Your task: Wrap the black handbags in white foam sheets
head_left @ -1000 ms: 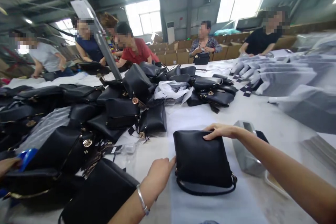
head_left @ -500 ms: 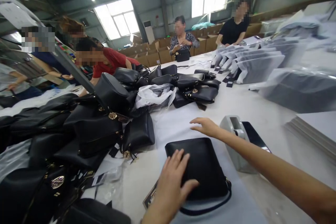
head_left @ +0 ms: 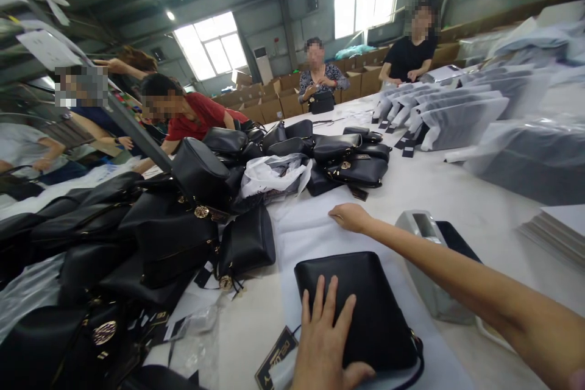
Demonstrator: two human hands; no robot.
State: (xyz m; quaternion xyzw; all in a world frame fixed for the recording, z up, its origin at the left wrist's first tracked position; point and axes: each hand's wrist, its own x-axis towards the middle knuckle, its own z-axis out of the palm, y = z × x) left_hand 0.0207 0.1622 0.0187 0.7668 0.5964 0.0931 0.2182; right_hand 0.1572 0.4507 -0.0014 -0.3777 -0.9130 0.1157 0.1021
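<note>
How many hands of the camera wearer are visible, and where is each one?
2: the left hand lies on the black bag; the right hand is at the white sheet, beyond the bag.

Cardboard boxes [head_left: 289,105] below bright windows [head_left: 369,3], a co-worker in red [head_left: 196,113] beside a slanted metal post [head_left: 134,131]

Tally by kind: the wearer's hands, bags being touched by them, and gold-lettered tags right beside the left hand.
Hands: 2 (left hand, right hand)
Touched bags: 1 (black bag)
Tags: 1 (gold-lettered tag)
Total: 4
</note>
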